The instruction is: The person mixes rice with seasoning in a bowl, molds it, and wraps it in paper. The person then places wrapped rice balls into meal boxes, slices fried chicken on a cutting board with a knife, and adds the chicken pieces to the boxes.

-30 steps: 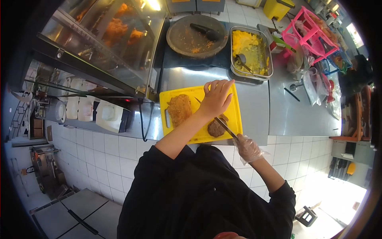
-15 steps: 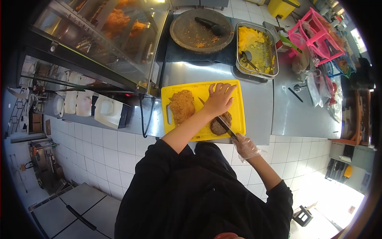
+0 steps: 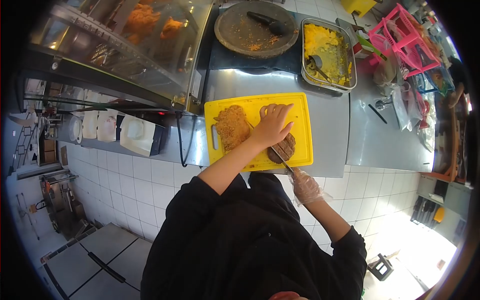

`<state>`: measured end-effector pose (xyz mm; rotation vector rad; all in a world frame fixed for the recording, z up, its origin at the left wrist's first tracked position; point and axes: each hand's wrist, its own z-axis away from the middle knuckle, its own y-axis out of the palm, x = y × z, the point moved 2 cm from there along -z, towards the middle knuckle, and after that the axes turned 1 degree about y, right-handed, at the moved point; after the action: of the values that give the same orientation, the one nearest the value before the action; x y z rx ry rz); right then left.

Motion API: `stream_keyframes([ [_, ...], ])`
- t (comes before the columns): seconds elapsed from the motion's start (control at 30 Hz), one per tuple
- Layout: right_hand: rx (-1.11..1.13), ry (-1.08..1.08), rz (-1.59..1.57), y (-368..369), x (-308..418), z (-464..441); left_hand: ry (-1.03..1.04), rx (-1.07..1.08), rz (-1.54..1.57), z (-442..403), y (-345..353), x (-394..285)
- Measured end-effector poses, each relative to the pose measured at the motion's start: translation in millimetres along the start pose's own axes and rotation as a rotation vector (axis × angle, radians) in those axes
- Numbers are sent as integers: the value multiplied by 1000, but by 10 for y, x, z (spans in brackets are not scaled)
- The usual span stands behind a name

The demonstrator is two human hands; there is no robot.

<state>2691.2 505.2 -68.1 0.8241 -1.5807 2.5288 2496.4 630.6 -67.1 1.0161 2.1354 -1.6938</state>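
On the yellow cutting board [image 3: 304,120] lie a crumbed, fried cutlet [image 3: 232,127] and, to its right, a round brown patty [image 3: 287,146] with cut lines in its top. In a clear plastic glove, my right hand [image 3: 306,188] grips a knife [image 3: 285,162] below the board's near edge. The blade slants up and left across the patty, its middle hidden under my left hand [image 3: 272,125]. That hand is bare, fingers spread above the patty; the palm is over the blade, but I cannot tell whether it presses on it.
Behind the board stand a round stone mortar [image 3: 235,45] with a dark pestle [image 3: 267,22] and a metal tray [image 3: 353,75] of yellow food with a spoon. A glass display case [image 3: 115,55] is at left, pink baskets [image 3: 407,42] at right. White containers [image 3: 137,135] line the left shelf.
The knife has shifted slightly in the patty and its handle sits a little lower left. Cut lines now show on the patty. The whole view has moved slightly.
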Motion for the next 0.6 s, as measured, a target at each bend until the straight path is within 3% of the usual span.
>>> stream_keyframes([
  [0.07,18,55,-27,-22,-22,-38,1,-8,46,-70,70,6],
  [0.13,131,25,-225,-65,-106,-112,172,100,85,-141,100,-33],
  [0.2,166,16,-240,-231,-129,-71,194,22,65,-128,65,-59],
  [0.3,-44,22,-258,-426,-235,-27,111,-412,130,8,-632,-299],
  [0.33,-139,26,-10,-405,-425,-78,82,-525,161,132,-806,-317],
  [0.37,-34,284,196,-628,-343,-181,71,-569,216,292,-922,-303],
  [0.47,-166,247,301,-972,-317,-596,-16,-565,229,841,-1027,-219],
  [0.57,-113,275,215,-854,-387,-837,-100,-475,183,1393,-1033,-258],
  [0.6,-289,173,371,-831,-258,-807,-165,-490,183,1566,-1022,-259],
])
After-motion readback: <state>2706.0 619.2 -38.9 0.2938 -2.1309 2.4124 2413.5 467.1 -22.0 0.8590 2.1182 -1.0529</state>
